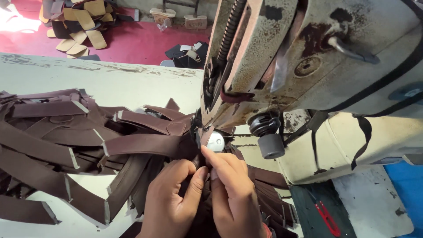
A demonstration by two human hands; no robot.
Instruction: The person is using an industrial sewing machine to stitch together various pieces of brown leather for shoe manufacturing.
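The fingers (pixel 216 161) of the right hand (pixel 233 194) pinch narrow on the end of a dark brown leather strap (pixel 145 144), pressing it up against the small metal presser foot (pixel 215 142) of the sewing machine (pixel 308 66); the left hand (pixel 169 198) sits just beside, touching the right, its thumb (pixel 197 185) laid along the right forefinger and its fingers curled closed around the same dark leather below the foot; the strap runs left from the foot across the tabletop (pixel 110 81), lying on top of a loose heap of brown straps (pixel 48 141) with pale cut ends that spreads over the near left; more brown strips (pixel 269 194) fan out to the right under the right hand; the worn cream machine head, stained and chipped, fills the upper right, with a black knob (pixel 270 143) hanging just right of the foot; a pair of red thread snips (pixel 327 217) lies on a dark patch at the near right; far off on the red floor (pixel 132 42) lie tan shoe soles (pixel 81 26) and a small pile of dark pieces (pixel 187 53).
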